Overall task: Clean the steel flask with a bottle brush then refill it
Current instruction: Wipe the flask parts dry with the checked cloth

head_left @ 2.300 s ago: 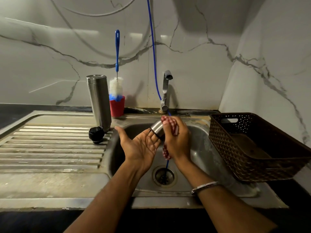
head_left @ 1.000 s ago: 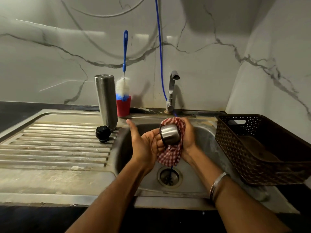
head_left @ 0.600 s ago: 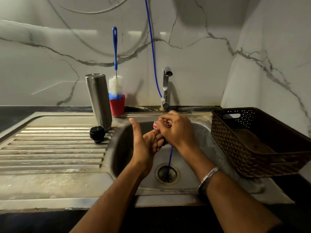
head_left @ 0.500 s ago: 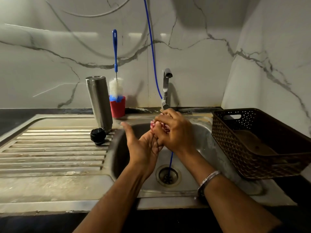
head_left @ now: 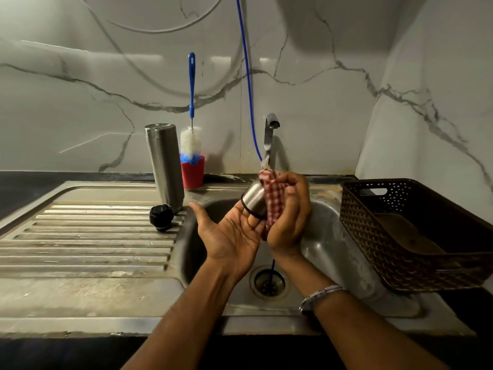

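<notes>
Bare forearms, no sleeves; silver bangle (thin, beaded) on right wrist.

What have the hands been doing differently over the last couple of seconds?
Half a second ago the right hand covered the steel cup; now it has turned, baring the cup beside the checked cloth. The left hand stays open beneath. Flask, black cap and brush have not moved.

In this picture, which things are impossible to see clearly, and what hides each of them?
- Steel cap, head view: its far end is wrapped in the checked cloth and the right hand.
- Left hand: its fingertips are behind the cap.
- Steel flask: its inside does not show.
- Bottle brush: its lower bristles sit inside the red cup.
</notes>
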